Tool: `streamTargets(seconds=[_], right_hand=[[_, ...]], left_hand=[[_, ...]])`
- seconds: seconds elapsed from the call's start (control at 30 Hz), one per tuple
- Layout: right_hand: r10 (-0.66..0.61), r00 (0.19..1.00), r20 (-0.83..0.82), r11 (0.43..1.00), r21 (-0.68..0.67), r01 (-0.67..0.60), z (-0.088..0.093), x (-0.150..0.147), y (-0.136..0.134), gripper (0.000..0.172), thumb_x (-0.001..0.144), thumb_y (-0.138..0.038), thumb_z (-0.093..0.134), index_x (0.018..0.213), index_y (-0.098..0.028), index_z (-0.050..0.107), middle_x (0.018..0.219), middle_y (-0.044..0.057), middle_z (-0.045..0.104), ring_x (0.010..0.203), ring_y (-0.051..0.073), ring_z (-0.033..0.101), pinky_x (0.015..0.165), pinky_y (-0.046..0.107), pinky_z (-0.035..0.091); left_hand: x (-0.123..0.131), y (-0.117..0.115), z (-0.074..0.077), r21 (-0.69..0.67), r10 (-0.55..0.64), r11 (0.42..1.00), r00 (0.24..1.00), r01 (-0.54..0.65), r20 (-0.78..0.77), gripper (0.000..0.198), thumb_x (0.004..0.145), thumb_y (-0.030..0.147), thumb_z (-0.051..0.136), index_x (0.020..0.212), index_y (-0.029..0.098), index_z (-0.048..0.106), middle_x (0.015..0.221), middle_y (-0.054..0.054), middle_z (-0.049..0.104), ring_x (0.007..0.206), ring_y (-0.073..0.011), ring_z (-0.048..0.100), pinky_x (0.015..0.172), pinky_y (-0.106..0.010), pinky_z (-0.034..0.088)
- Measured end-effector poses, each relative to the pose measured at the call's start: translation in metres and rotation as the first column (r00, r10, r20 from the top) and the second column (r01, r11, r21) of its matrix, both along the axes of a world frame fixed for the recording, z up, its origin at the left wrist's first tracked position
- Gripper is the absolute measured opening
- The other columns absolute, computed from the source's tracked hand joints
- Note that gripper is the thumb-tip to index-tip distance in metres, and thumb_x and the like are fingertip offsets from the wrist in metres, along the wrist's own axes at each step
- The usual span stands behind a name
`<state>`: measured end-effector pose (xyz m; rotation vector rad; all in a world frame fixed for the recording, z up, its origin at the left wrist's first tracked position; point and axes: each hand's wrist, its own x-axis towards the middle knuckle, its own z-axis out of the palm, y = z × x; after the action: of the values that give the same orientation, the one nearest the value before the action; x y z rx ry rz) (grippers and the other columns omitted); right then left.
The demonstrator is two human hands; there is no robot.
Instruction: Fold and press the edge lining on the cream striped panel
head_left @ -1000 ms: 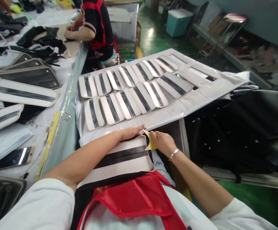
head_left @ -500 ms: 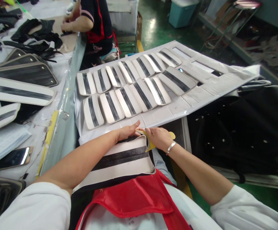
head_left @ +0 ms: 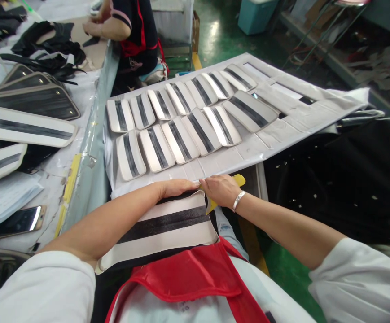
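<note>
A cream panel with a wide black stripe [head_left: 163, 226] lies across my lap, over a red apron [head_left: 188, 278]. My left hand [head_left: 174, 187] lies flat on the panel's far edge and presses it down. My right hand [head_left: 220, 189] grips a yellow scraper tool [head_left: 238, 180] at the panel's far right corner, fingertips nearly touching my left hand. A silver bracelet sits on my right wrist.
Ahead, a white board [head_left: 265, 143] carries several small cream-and-black striped pieces [head_left: 177, 121] in two rows. Larger striped and dark panels [head_left: 26, 125] lie on the left table beside a phone [head_left: 16, 222]. Another person [head_left: 127, 31] works at the back. Black material [head_left: 343, 179] lies right.
My right hand with the yellow tool has slid left along the panel's corner toward my left hand. The left hand has flattened onto the edge. The camera tilted slightly.
</note>
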<state>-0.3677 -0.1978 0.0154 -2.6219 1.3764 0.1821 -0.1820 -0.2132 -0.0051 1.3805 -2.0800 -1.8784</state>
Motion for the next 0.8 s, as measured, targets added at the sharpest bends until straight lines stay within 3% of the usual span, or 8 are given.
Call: streamTargets(seconds=[0.13,0.33,0.8], right_hand=[[0.033,0.999,-0.005,0.999,-0.003,-0.033,-0.0001,-0.0013,0.0001,0.049,0.096,-0.035,0.022,0.083,-0.014,0.063,0.082,0.013,0.067,0.077,0.024,0.063,0.066,0.032,0.042],[0.109,0.994,0.010,0.994,0.005,-0.109,-0.0015,-0.0043,-0.0006,0.046,0.097,-0.032,0.021,0.086,-0.013,0.062,0.081,0.012,0.066,0.078,0.024,0.063,0.064,0.032,0.039],[0.103,0.992,0.078,0.994,0.039,-0.106,-0.0071,-0.0060,-0.0049,0.046,0.096,-0.036,0.025,0.083,-0.013,0.063,0.079,0.012,0.067,0.076,0.022,0.062,0.065,0.031,0.038]], left_hand=[[-0.0003,-0.0013,-0.0021,-0.045,-0.073,0.997,0.996,0.070,-0.054,0.046,0.082,0.053,0.040,0.090,0.018,0.068,0.104,-0.002,0.067,0.094,-0.0180,0.057,0.090,-0.025,0.038],[-0.0029,0.0006,0.0011,-0.052,-0.088,0.995,0.995,0.085,-0.048,0.042,0.082,0.051,0.040,0.086,0.019,0.066,0.102,-0.002,0.067,0.094,-0.0180,0.056,0.090,-0.024,0.037],[-0.0033,0.0081,0.0035,-0.031,-0.140,0.990,0.990,0.141,0.030,0.048,0.088,0.050,0.027,0.081,0.016,0.061,0.097,-0.004,0.065,0.091,-0.0173,0.054,0.085,-0.024,0.039]])
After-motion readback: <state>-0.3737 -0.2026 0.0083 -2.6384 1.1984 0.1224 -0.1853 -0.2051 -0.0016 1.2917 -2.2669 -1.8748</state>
